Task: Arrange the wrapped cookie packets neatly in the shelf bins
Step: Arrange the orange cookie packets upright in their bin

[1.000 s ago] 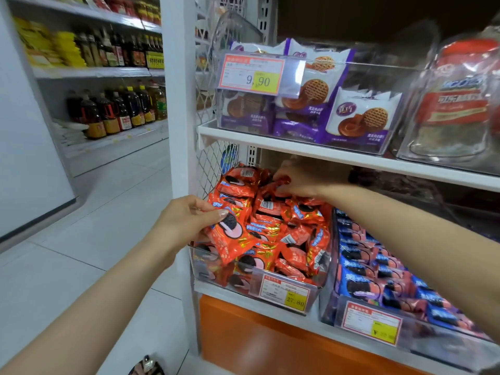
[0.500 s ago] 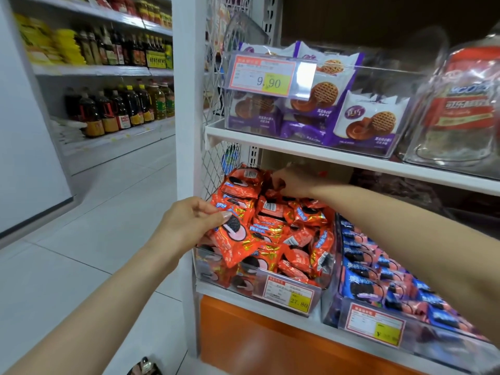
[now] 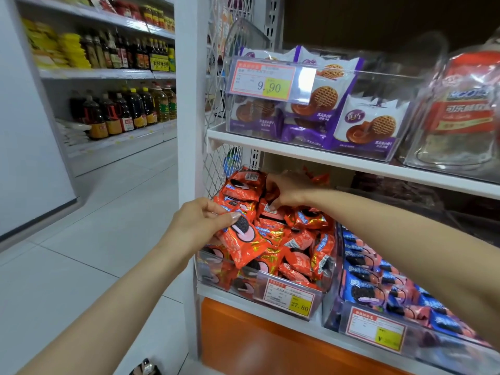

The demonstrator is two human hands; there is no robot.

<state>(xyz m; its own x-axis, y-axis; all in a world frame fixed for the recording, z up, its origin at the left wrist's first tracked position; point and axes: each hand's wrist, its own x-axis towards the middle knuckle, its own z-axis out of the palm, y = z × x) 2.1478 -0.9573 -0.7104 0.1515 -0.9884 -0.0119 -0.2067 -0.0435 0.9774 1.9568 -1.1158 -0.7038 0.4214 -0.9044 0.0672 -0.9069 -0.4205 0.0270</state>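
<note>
Left hand: grip clamped on one orange packet, held above the heaped clear bin. Right hand pinches a rear packet, apparently straightening the pile.

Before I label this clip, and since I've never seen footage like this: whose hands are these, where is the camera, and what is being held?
There is no machine here. The single picture comes from a camera worn on a person's head, looking forward and down, so the hands you see are that person's own. The left hand grips an orange cookie packet at the front of a clear bin heaped with the same packets. The right hand reaches further back and pinches another orange packet in the heap. Beside that bin lie blue packets. On the upper shelf stand purple-and-white packets.
</note>
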